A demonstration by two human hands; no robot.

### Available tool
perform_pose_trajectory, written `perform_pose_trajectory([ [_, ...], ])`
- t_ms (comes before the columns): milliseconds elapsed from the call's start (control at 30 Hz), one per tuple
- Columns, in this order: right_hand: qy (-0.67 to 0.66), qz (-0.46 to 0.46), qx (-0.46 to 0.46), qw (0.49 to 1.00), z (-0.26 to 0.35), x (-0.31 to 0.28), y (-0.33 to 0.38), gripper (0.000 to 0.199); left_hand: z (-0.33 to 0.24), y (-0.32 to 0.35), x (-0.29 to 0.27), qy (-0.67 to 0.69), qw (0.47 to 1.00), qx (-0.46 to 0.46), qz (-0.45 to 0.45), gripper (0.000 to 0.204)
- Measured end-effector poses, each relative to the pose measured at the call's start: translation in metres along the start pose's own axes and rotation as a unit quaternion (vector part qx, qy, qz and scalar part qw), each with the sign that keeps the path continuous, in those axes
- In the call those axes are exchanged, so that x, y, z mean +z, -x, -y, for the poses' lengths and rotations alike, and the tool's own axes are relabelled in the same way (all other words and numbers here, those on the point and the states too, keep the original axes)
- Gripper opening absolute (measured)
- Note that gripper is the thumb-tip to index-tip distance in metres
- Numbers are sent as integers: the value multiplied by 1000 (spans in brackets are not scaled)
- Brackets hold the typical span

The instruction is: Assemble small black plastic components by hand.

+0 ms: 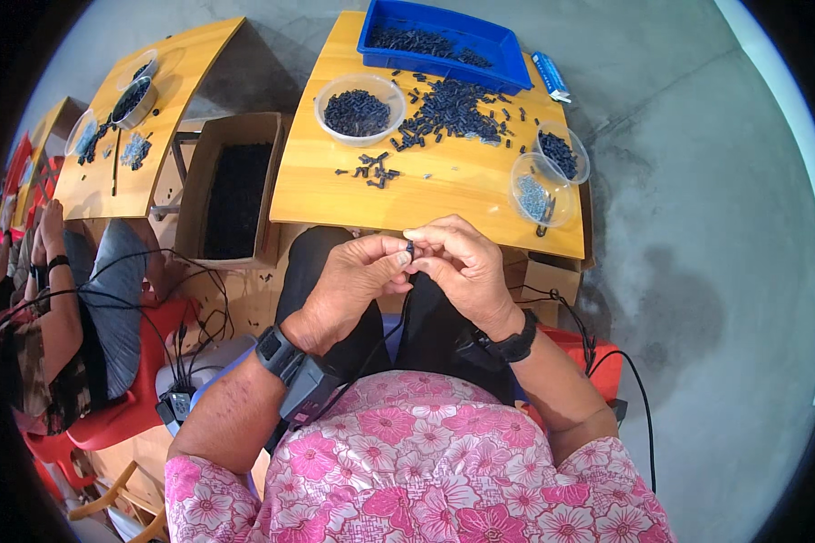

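Above my lap, just short of the table's near edge, both hands meet around one small black plastic part. My left hand pinches it between thumb and forefinger. The fingertips of my right hand close on its other side, and they hide most of it. Beyond my hands, several finished-looking black pieces lie loose on the wooden table. Farther back is a large heap of small black parts. A clear round tub of black parts stands to its left.
A blue tray with black parts sits at the back, a small blue-and-white box beside it. Two clear tubs stand at the right edge. A cardboard box is left of the table. A co-worker sits at another table. Cables hang nearby.
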State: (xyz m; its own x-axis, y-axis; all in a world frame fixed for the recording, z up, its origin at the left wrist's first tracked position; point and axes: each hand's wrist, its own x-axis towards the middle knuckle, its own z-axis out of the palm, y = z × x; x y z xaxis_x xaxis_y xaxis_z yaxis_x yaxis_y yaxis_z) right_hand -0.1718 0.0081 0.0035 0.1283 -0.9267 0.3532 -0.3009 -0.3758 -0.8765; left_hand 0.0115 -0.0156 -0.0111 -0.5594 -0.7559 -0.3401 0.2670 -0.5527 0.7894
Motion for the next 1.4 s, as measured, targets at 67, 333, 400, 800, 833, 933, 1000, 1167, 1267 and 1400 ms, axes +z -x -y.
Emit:
perform_pose_trajectory([
  [67, 13, 20, 40, 999, 5, 0, 0, 27, 0, 0, 0, 5, 1000, -5, -3, 16],
  [333, 85, 14, -12, 996, 5, 5, 3, 34, -3, 2, 2, 13, 999, -38, -6, 18],
  [400, 77, 9, -9, 997, 5, 5, 4, 34, -4, 2, 1, 14, 999, -37, -2, 18],
  [800, 84, 71, 26, 994, -5, 3, 4, 29, 7, -9, -4, -2, 999, -48, -17, 21],
  [833, 84, 69, 26, 994, -7, 1, 2, 29, 10, -12, -6, 14, 998, -51, -21, 20],
  [933, 132, 115, 7, 984, -15, -7, -5, 28, 15, -20, -14, 43, 997, -61, -15, 18],
  [1000, 130, 121, 1, 984, -21, -7, -6, 28, 14, -25, -15, 56, 996, -70, -6, 16],
  [1167, 112, 110, 25, 987, -34, -11, -15, 28, 15, -45, -17, 147, 984, -103, 0, 15],
  [1267, 106, 86, 22, 990, -44, -8, -20, 28, 20, -57, -19, 202, 973, -109, -23, 14],
  [1400, 101, 79, 31, 991, -54, -7, -24, 27, 23, -66, -18, 234, 966, -106, -29, 14],
])
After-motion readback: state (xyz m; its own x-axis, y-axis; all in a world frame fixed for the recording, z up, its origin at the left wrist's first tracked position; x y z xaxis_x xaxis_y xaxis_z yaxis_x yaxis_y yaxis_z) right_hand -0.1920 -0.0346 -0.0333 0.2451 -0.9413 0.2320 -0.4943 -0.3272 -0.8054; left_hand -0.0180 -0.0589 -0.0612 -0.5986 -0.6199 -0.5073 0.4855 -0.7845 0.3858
